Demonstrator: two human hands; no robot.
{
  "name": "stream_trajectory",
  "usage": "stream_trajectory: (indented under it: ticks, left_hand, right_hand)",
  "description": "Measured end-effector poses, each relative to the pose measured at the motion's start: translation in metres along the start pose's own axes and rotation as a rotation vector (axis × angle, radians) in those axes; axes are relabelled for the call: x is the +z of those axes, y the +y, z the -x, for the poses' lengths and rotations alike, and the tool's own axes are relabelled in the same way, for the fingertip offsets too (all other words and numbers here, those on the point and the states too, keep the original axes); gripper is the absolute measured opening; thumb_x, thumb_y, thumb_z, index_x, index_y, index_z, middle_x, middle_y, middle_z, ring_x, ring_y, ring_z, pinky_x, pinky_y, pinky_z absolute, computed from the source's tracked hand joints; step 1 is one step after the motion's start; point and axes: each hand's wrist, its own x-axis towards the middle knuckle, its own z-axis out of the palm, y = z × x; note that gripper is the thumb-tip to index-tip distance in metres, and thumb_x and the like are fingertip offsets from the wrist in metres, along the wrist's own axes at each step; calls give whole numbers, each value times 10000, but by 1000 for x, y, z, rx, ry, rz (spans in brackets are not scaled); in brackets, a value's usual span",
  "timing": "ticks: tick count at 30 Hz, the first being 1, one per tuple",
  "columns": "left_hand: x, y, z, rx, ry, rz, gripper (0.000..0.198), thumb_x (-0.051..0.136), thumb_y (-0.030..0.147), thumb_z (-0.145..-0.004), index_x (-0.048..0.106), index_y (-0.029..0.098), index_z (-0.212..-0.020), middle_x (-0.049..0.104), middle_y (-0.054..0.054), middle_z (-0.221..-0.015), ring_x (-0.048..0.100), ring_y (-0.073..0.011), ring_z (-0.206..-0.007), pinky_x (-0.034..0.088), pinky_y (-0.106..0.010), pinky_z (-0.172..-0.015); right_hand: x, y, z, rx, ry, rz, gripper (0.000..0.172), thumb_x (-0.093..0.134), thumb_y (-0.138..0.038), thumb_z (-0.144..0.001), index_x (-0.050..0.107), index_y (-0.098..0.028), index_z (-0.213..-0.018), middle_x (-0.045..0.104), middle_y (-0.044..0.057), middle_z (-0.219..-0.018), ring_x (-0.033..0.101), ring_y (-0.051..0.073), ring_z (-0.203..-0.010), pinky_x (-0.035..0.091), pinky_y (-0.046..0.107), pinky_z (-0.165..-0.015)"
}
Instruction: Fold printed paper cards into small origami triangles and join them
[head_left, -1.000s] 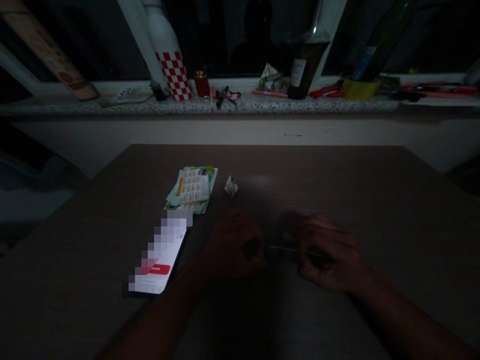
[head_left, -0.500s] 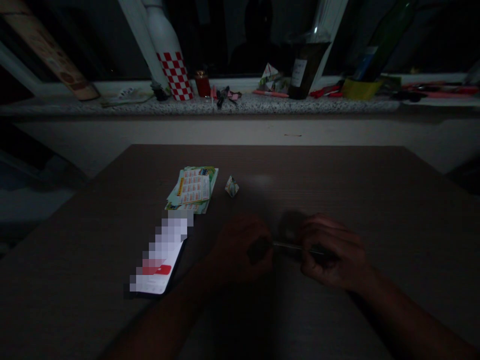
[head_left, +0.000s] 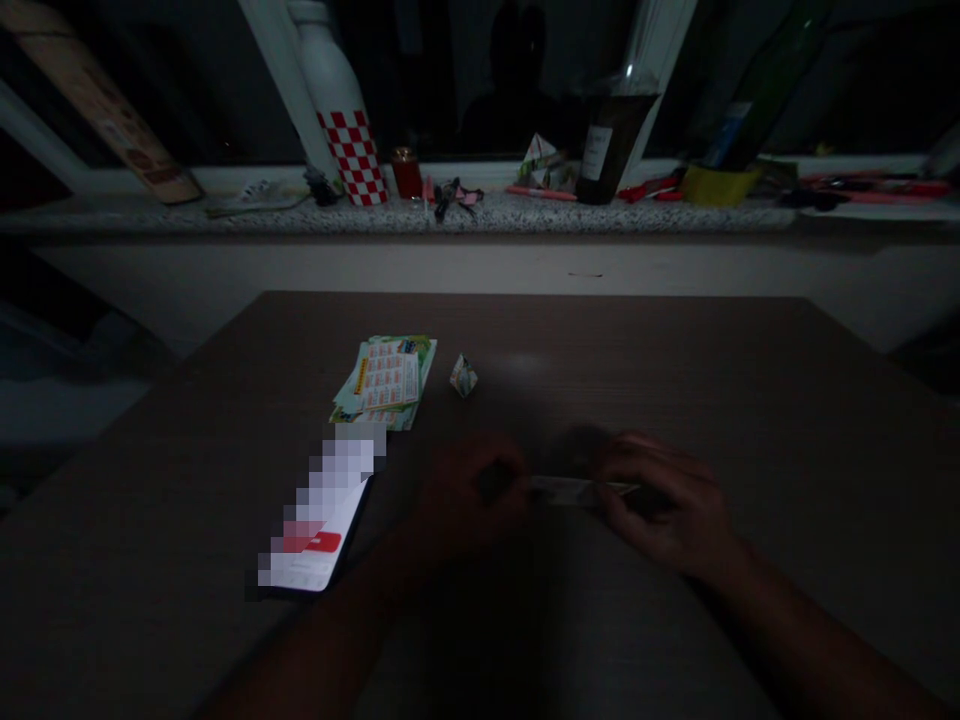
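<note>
Paper strip lies flatter now (dim light), pinched between left hand and right hand.

A dim room in a home, at night. Beyond the left hand and right hand, the wooden table faces a speckled stone windowsill crowded with household odds: a red-checked bottle, a wine bottle, a small red jar, pens. Left of the left hand lie a lit phone and pocket calendars.
</note>
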Motion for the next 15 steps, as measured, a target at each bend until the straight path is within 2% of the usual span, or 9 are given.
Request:
stream_trajectory:
  ticks: [5, 9, 12, 15]
  left_hand:
    - [6, -8, 1, -278, 78, 219, 32, 607, 193, -768, 599, 176, -794, 632, -4, -746, 597, -146, -706, 487, -270, -635]
    - [16, -11, 1, -478, 6, 415, 111, 635, 268, -788, 633, 170, -839, 672, -13, -764, 640, -160, -714, 515, -282, -631]
    - [18, -12, -1, -556, 22, 560, 118, 634, 282, -793, 647, 165, -797, 681, -9, -742, 649, -157, -691, 524, -291, -644]
    - [16, -14, -3, -621, 87, 735, 92, 664, 259, -762, 661, 167, -774, 673, 5, -707, 634, -138, -646, 515, -270, -625]
  right_hand:
    - [3, 5, 5, 258, 83, 8, 26, 637, -177, -791, 658, -188, -782, 683, 12, -657, 640, 147, -547, 505, 246, -501]
    - [7, 7, 7, 448, 143, -122, 49, 667, -230, -785, 687, -186, -778, 714, 14, -673, 668, 158, -566, 519, 231, -490]
    - [6, 11, 9, 510, 92, -302, 90, 646, -260, -817, 701, -191, -797, 717, 13, -671, 664, 154, -570, 525, 232, -500]
    - [1, 16, 14, 490, 38, -463, 186, 580, -310, -870, 716, -201, -806, 720, 24, -703, 671, 168, -621, 544, 262, -555]
